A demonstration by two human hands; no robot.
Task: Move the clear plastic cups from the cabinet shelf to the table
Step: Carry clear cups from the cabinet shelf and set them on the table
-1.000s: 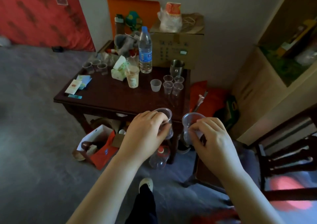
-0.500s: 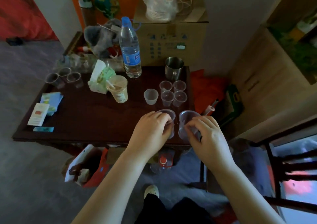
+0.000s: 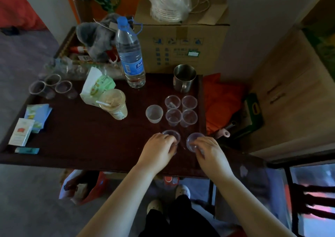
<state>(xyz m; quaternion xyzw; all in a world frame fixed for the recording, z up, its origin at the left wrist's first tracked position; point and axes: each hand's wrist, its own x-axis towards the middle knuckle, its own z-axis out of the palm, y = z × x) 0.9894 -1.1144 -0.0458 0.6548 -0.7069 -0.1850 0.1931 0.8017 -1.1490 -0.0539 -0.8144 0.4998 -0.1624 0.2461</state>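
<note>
My left hand (image 3: 158,150) grips a clear plastic cup (image 3: 172,135) standing on the dark wooden table (image 3: 81,142). Just to its right, my right hand (image 3: 208,151) grips a second clear cup (image 3: 193,139), also down on the table near the right edge. Behind them several clear cups (image 3: 181,109) stand in a tight block, with a frosted cup (image 3: 154,113) to their left. Three more clear cups (image 3: 51,86) sit at the table's far left corner. The wooden cabinet (image 3: 290,91) is on the right; its shelf is mostly out of frame.
On the table stand a water bottle (image 3: 129,53), a steel mug (image 3: 184,78), a lidded drink cup (image 3: 114,104), a tissue pack (image 3: 97,86) and small packets (image 3: 30,120). A cardboard box (image 3: 181,44) sits behind. A dark chair (image 3: 311,200) is at lower right.
I have stepped up to the table. Both hands have carried their cups forward over it and lowered them onto its surface in front of the block of cups.
</note>
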